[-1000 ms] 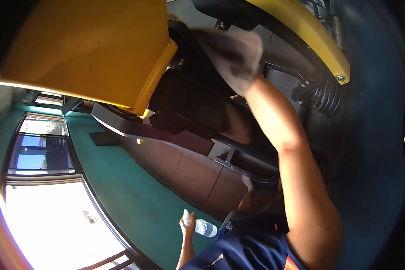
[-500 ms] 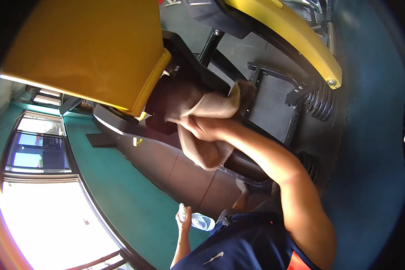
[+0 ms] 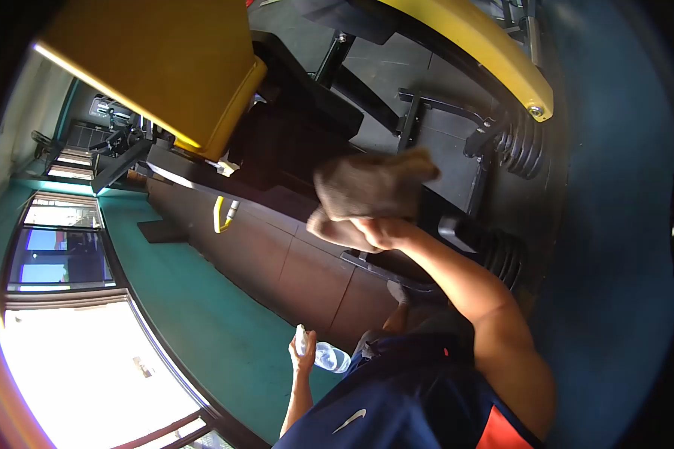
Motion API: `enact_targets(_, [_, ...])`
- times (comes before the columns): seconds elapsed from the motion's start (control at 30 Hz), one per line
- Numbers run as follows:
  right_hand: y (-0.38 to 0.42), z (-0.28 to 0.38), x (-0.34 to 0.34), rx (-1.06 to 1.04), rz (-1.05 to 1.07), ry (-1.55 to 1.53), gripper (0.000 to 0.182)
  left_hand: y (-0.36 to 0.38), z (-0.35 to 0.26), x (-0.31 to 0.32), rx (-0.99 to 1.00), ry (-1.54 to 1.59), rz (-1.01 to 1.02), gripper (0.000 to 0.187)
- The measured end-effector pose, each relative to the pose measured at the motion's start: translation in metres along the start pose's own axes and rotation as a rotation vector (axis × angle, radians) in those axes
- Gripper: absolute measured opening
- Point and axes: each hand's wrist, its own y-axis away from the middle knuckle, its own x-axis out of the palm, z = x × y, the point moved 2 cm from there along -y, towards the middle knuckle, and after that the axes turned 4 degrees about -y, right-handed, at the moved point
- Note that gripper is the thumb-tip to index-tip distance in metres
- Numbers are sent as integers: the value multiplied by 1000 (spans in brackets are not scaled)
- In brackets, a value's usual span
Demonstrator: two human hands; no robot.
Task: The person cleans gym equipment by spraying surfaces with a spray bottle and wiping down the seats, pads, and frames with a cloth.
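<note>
The left hand [image 3: 302,350] is gripping a spray bottle [image 3: 323,356] low beside the body, unchanged. The right hand [image 3: 378,230] is clutching a brown cloth [image 3: 367,191], now lifting off the black seat [image 3: 292,142]; that patch looks wiped. Yellow pad [image 3: 165,67] crowds left, open room lies right.

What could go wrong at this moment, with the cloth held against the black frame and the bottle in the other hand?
The loose brown-grey cloth in the right hand hangs near the black metal brackets and stacked black weight plates; a fold might snag there. The hand works beneath the yellow padded seat, so knuckles could knock hard edges. The clear plastic spray bottle sits low in the left hand and could slip.
</note>
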Motion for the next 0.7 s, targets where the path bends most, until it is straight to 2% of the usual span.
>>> enact_targets(0.03, [12, 4, 6, -145, 24, 340, 52, 0, 2, 0, 1, 18, -17, 29])
enact_targets(0.07, [-9, -4, -6, 279, 62, -470, 48, 0, 3, 2, 3, 37, -31, 29])
enact_targets(0.1, [-37, -8, -9, 429, 181, -853, 41, 2, 4, 2, -6, 50, -34, 29])
enact_targets(0.13, [-73, -13, -20, 665, 233, -1297, 41, 1, 2, 3, -9, 62, -33, 29])
enact_targets(0.17, [-108, -18, -32, 935, 238, -1601, 50, 0, 0, 3, -11, 73, -34, 29])
enact_targets(0.23, [-174, -15, -2, 518, 82, -1329, 46, -4, -3, -1, 12, 33, -26, 29])
enact_targets(0.27, [-191, -19, 4, 491, 221, -1346, 48, -7, -4, -2, 21, 13, -24, 29])
enact_targets(0.3, [-198, -22, 7, 541, 258, -1351, 45, -6, -3, -2, 25, -5, -20, 29])
enact_targets(0.37, [-168, -29, 15, 572, 95, -1505, 41, -1, -3, -5, 9, -21, 9, 30])
enact_targets(0.4, [-145, -32, 10, 621, 167, -1527, 39, -6, -5, -4, 10, -19, 18, 30])
enact_targets(0.43, [-115, -37, 15, 691, 324, -1473, 41, -9, -3, -4, 0, 0, 12, 30])
enact_targets(0.5, [-59, -32, -7, 715, 261, -1631, 33, -6, 7, -2, -32, 46, -9, 31])
enact_targets(0.53, [-58, -18, -1, 628, -38, -1655, 36, -2, 5, 1, -53, 90, -75, 29])
enact_targets(0.57, [-62, -12, 0, 613, -144, -1530, 32, 1, 6, -1, -45, 48, -72, 28])
enact_targets(0.6, [-76, -11, 5, 599, -188, -1281, 29, -2, 5, -4, -27, 1, -47, 28])
enact_targets(0.67, [-120, -20, 20, 531, -147, -941, 24, -4, 9, -3, -14, -1, -13, 27])
enact_targets(0.7, [-147, -40, 23, 466, 200, -899, 20, -1, -8, -2, 0, 18, 19, 27])
